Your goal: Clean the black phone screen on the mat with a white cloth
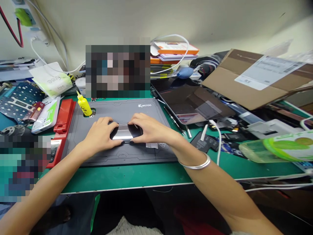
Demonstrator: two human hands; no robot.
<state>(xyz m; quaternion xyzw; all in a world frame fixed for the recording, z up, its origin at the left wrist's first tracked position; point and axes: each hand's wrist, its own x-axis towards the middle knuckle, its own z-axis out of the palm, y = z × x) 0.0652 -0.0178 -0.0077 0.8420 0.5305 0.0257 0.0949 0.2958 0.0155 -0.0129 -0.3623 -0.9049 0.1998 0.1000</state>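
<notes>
A black phone [125,133] with a glossy face lies flat on a dark grey work mat [146,111] in the middle of the green bench. My left hand [99,134] grips its left end with curled fingers. My right hand [149,129] covers its right end, fingers bent over the edge; a silver bangle [195,163] circles that wrist. A small piece of clear film [152,145] lies on the mat just below my right hand.
A yellow squeeze bottle [84,105] stands at the mat's far left corner, beside a red tool [63,119]. A dark tablet [195,101], a cardboard box [251,80], white cables [218,140] and green packaging [281,148] crowd the right. Stacked boxes [174,52] sit at the back.
</notes>
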